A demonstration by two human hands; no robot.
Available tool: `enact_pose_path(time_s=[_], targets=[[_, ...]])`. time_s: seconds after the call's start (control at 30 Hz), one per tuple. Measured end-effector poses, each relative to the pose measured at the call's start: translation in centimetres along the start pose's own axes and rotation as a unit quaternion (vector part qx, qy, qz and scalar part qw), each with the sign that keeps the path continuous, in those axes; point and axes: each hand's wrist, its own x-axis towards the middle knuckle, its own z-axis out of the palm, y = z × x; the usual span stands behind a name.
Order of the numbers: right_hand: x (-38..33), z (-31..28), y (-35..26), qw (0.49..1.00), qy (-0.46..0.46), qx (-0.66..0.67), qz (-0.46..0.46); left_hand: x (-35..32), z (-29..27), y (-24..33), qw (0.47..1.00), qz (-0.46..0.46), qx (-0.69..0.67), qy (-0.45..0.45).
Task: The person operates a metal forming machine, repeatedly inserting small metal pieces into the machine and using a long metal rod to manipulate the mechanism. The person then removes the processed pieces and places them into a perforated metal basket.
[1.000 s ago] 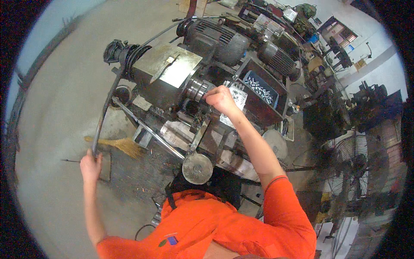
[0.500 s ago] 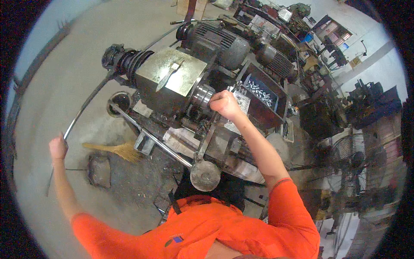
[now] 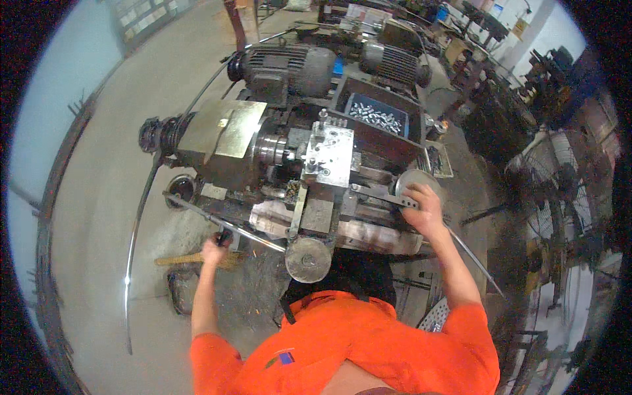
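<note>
Lathe edge under both hands, floor beside.

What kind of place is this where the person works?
Most likely a metalworking shop. A lathe with electric motors stands on a dusty concrete floor, a bin of small metal parts sits behind it, and more machines crowd the right side.
</note>
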Motion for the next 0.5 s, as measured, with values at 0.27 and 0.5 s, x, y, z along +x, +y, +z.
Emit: enact_pose_path(time_s=[0.27, 0.5], targets=[[-16.4, -5.3, 13.8, 0.941, -0.029, -0.17, 0.291, 4.0, -3.6, 0.4, 0.928, 0.118, 0.343, -0.083], [-29.7, -8.6, 22.0, 0.736, -0.226, -0.287, 0.57, 4.2, -5.9, -4.9, 0.997, 0.061, -0.04, 0.031]])
